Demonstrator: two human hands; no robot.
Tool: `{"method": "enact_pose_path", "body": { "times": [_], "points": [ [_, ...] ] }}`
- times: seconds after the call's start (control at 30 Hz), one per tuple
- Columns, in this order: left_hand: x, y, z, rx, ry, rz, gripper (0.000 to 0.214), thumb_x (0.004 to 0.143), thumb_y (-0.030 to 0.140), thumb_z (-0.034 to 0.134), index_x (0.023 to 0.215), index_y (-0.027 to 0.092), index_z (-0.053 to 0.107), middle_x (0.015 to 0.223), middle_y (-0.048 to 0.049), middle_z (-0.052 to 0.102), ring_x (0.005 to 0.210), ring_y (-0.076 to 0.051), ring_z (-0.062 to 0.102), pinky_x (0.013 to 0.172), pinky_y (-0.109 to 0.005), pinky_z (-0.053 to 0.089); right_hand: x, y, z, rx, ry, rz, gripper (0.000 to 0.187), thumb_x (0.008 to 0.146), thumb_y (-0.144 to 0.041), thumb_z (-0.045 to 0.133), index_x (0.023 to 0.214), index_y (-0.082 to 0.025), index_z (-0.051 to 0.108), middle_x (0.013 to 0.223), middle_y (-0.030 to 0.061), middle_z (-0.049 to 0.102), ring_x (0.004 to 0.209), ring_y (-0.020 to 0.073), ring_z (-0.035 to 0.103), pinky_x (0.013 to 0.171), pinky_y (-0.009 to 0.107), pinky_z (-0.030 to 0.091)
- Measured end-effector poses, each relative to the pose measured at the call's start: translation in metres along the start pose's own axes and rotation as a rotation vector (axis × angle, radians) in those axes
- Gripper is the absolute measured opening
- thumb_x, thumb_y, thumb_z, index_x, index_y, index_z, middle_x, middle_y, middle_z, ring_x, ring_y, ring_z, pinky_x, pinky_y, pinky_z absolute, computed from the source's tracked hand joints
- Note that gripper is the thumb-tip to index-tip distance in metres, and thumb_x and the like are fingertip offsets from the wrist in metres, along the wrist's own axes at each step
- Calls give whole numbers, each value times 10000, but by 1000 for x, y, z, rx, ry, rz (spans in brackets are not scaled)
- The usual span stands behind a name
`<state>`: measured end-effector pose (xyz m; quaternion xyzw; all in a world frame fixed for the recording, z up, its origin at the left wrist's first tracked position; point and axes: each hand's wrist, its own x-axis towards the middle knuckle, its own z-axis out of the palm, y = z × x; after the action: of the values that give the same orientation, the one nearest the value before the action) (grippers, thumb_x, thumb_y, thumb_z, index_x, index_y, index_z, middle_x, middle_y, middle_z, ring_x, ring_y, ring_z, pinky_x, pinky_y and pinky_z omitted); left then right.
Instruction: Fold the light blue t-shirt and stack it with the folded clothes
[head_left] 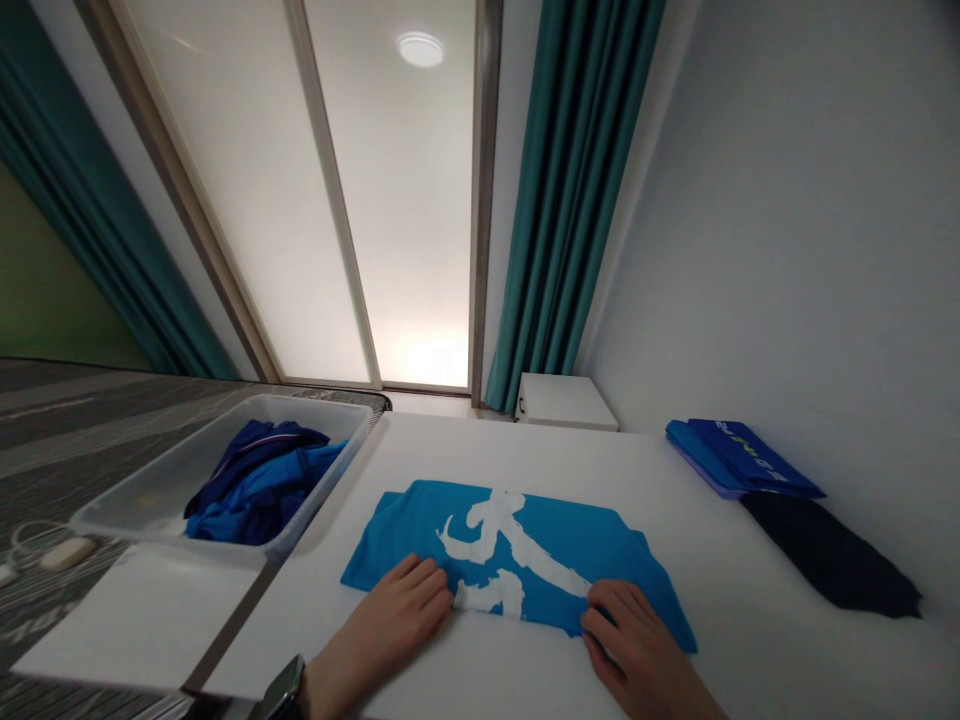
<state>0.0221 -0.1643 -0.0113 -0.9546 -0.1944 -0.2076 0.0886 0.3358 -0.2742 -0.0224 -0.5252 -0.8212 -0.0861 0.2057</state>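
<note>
Translucent rectangular plastic bin (161, 495): far left; holds crumpled blue and navy garments (259, 490)
Left hand (409, 610): on near edge of bright-blue cloth garment with white brushstroke print (555, 530); fingers bent, close together; can't tell if clamped
Garment: spread flat on white worktop (480, 445)
Right hand (634, 640): near edge, right of print; fingers bent; grip unclear
Folded blue cloth stack (750, 460): far right; black cloth (832, 550) touching it

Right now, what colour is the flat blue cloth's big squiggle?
The squiggle on the blue cloth is white, clearest in the head view.
</note>
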Motion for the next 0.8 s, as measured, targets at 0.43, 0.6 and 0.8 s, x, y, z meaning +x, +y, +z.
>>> {"method": "enact_pose_path", "body": {
  "times": [0.43, 0.6, 0.8],
  "points": [
    [38, -12, -6, -173, -163, -225, 433, 965, 297, 468, 1392, 223, 454, 1381, -90, 561, 1261, -256, 511, 1079, -457, 383, 4, 5, -3, 22, -43, -10, 87, 906, -182, 534, 856, -235, 582, 911, 35, 638, 893, 204, 611, 803, 342, 472],
    [53, -10, 11, -151, -189, -236, 491, 996, 393, 400, 1454, 216, 379, 1467, -86, 486, 1347, -245, 444, 1140, -461, 313, 22, -9, -3, 63, -85, 162, 184, 941, -263, 481, 1043, -230, 631, 1035, 78, 659, 985, 224, 615, 870, 371, 491],
    [77, -5, 33, -101, -212, -260, 543, 986, 387, 375, 1471, 142, 360, 1519, -130, 404, 1418, -264, 338, 1161, -461, 255, 87, -23, 29, -13, -217, 330, 522, 955, -251, 339, 1455, -113, 409, 1505, 132, 419, 1383, 254, 372, 1141, 436, 284]
  ]
}}
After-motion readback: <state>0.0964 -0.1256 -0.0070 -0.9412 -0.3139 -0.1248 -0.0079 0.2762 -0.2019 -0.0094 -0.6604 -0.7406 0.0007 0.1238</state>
